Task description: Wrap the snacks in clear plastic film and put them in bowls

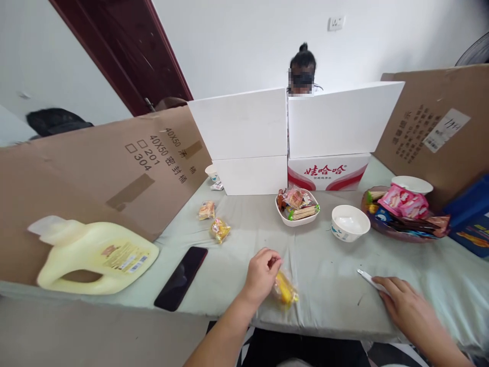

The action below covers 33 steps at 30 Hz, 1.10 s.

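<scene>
My left hand (262,275) is closed on a yellow wrapped snack (286,289) that lies on the pale green tablecloth (324,265) near the front edge. My right hand (404,302) rests flat on the cloth at the right, its fingertips on a small white flat object (369,278). Beyond the hands stand an empty white bowl (349,222) and a white dish of wrapped snacks (298,206).
A black phone (181,278) and a yellow jug (95,257) lie at the left. Two wrapped snacks (214,220) sit further back. A tray of packets (405,211) is at the right. Cardboard sheets (114,168) and white boxes (290,137) wall the table; a person sits behind them.
</scene>
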Tool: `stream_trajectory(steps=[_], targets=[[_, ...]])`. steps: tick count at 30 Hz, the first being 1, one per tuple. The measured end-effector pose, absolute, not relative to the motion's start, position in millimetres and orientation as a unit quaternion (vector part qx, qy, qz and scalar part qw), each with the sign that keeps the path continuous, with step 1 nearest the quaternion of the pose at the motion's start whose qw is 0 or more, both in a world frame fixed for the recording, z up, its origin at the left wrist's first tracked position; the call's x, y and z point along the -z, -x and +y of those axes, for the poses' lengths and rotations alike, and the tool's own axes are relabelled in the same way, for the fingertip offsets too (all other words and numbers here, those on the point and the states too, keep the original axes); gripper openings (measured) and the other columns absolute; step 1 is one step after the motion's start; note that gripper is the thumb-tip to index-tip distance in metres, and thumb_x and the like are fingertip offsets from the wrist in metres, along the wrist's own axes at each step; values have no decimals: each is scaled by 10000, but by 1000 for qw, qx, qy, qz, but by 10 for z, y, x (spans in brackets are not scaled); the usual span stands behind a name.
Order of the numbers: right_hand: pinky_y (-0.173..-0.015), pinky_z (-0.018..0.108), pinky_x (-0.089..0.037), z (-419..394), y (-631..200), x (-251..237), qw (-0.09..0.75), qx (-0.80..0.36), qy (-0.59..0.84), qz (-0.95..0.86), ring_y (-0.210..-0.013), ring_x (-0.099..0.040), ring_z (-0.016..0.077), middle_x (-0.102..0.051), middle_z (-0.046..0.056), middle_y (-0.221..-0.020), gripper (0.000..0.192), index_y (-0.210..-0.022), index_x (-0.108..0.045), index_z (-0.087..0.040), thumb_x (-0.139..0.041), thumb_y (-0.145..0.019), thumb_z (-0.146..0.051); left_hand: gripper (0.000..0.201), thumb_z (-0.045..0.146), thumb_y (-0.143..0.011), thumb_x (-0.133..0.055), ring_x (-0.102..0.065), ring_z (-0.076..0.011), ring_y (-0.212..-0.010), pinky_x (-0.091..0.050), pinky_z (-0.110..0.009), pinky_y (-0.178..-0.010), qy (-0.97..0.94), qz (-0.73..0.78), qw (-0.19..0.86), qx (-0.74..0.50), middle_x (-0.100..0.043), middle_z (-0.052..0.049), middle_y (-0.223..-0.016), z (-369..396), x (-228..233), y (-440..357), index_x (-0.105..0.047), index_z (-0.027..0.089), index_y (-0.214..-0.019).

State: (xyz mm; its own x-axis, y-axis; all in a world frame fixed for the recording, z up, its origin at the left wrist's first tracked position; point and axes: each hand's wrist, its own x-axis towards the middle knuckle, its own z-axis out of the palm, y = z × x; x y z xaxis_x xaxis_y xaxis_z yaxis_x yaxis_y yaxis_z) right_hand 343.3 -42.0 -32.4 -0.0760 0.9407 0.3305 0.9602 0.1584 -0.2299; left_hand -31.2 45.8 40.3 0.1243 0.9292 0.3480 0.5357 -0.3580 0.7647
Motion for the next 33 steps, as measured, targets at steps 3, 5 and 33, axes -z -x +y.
stream_trajectory(steps=[3,5,33], targets=[[-790,401,-514,-353,-3187,234,218,25,645,-732,-870,-632,243,-672,85,-952,303,-1057,-646,-230,-390,-922,-321,78,236,-871,-576,-553,-128,-663,-476,-242,-626,-645,474,216,-559,-561,3,-757,459,-309,106,-605,195,-811],[-788,390,-518,-317,-3044,173,234,11,637,-734,-875,-634,234,-663,80,-960,300,-1072,-631,-226,-379,-931,-308,40,232,-880,-577,-561,-131,-693,-493,-243,-645,-646,457,223,-570,-560,-2,-786,421,-220,76,-593,196,-872],[-774,434,-483,-501,-3100,-4,183,65,663,-723,-936,-601,280,-651,100,-1036,279,-1069,-651,-212,-420,-921,-262,194,331,-916,-521,-538,-119,-632,-470,-221,-574,-699,458,302,-459,-550,-18,-782,111,19,256,-574,181,-805]])
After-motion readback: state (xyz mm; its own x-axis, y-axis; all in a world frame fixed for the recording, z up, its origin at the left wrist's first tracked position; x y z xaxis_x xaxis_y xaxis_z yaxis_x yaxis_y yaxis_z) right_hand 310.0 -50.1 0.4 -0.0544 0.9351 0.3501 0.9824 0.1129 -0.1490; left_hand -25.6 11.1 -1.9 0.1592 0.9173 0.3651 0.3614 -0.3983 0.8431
